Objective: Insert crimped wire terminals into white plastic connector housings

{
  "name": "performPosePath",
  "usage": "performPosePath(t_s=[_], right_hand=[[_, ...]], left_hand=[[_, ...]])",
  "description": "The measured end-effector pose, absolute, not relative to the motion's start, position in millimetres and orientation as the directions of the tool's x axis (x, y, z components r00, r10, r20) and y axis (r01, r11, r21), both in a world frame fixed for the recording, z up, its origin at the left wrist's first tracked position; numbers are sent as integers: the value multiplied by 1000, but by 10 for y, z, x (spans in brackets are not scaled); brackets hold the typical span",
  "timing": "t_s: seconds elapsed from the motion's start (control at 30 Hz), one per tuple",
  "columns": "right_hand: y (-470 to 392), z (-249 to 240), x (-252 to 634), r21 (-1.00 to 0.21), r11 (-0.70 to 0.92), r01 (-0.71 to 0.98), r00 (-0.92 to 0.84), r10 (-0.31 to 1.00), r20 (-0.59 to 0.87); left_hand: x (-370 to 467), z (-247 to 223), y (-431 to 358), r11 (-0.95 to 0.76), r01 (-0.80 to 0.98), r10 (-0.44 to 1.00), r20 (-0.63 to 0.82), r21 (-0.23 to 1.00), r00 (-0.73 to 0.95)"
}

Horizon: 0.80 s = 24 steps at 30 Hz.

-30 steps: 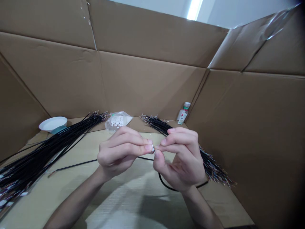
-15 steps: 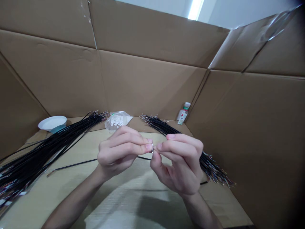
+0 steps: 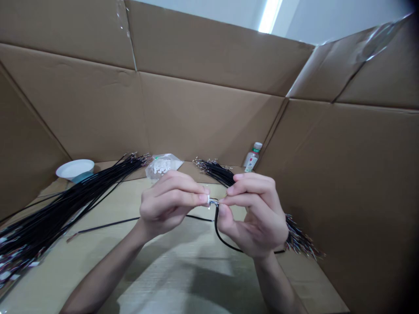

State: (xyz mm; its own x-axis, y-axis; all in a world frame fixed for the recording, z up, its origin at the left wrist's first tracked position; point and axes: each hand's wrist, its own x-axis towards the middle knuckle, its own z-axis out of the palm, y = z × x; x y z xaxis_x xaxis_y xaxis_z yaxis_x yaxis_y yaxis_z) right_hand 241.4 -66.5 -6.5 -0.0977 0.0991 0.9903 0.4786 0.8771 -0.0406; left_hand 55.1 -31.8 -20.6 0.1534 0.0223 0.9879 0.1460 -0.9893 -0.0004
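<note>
The right hand (image 3: pixel 258 213) has just drawn back slightly from the left hand (image 3: pixel 166 203), exposing thin wires (image 3: pixel 214 202) beside the white connector (image 3: pixel 208 200), presumably easing inspection; the left hand pinches the connector mid-scene, above the table (image 3: pixel 114 198); right thumb and forefinger nearly meet at the wires, actual grip cannot be told; unlike the earlier frame, the black cable's (image 3: pixel 216 226) near curve shows.

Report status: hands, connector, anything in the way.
Left hand pinching connector. Right hand at its wires, grip unclear. Cable runs behind left hand.
</note>
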Motion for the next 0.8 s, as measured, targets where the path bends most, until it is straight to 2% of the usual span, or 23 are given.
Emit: performPosePath(t_s=[0.2, 0.27, 0.4, 0.67, 0.8], right_hand=[[-658, -100, 2424, -300, 889, 345, -104, 354, 930], [-658, -104, 2418, -351, 879, 323, -129, 409, 904], [-665, -100, 2405, -428, 861, 276, -179, 483, 857], [-672, -94, 2413, -525, 824, 214, -201, 563, 802], [-673, -95, 2409, -569, 805, 168, -213, 593, 776]], left_hand=[[486, -155, -375, -973, 81, 230, 925, 216, 303], [446, -122, -411, -960, 70, 279, 898, 272, 340], [378, -48, -476, -935, 160, 353, 870, 316, 344], [357, 21, -525, -959, 244, 235, 890, 146, 390], [334, 20, -550, -933, 359, 171, 889, 7, 426]])
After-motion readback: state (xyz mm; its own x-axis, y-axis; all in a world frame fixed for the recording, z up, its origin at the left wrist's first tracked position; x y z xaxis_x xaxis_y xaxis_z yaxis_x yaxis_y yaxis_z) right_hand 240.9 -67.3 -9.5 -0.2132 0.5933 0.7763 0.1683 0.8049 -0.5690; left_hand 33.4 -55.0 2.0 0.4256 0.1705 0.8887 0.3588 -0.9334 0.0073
